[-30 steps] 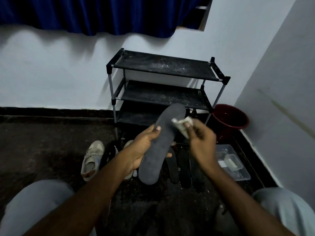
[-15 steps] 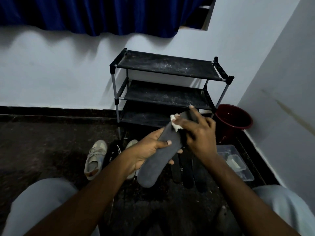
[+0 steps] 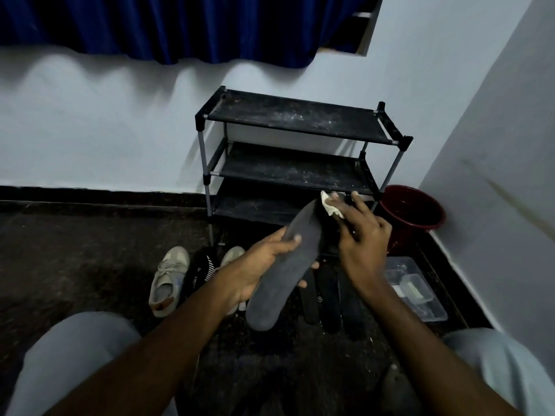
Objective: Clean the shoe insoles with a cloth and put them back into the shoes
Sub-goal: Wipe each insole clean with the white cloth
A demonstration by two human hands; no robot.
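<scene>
Cloth (image 3: 330, 206) has gone from beside the insole (image 3: 285, 271) to its toe end, centre frame: wipe pass underway. Left hand (image 3: 264, 265) is clamped round mid-insole. Right hand (image 3: 365, 244) probably pinches the cloth (dim view). Spare insoles (image 3: 329, 298) wait on the floor below.

Dim, bluish light — floor sinks into shadow, wide-angle edges bend.

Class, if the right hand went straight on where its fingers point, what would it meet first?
Probably the black shoe rack, around its lower shelves, beyond the insole; depth is unclear.
</scene>
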